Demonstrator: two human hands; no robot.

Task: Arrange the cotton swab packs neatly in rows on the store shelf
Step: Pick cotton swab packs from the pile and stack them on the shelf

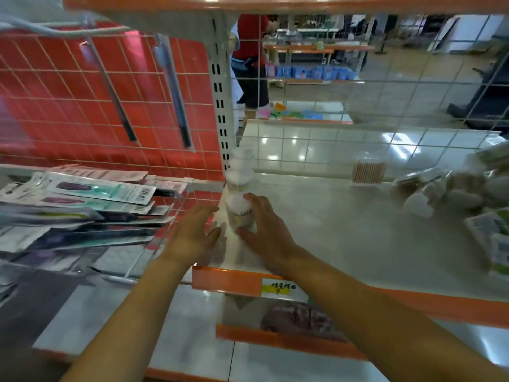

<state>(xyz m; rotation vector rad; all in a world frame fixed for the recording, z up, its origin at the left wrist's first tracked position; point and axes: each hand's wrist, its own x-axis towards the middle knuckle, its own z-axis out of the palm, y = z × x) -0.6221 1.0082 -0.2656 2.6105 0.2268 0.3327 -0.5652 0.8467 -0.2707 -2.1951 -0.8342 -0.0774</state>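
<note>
Two cotton swab packs stand in a line at the left end of the shelf (344, 230), beside the slotted upright (221, 111). Front pack (239, 212): the right hand (263, 230) wraps it, fingers curled around its right side. Rear pack (240, 170): free, just behind. The left hand (194, 232) lies flat beside the front pack, fingers straight, holding nothing. A third pack (368, 170) stands near the rear wire grid (385, 106). More packs lie in a loose heap (451, 194) at the right.
</note>
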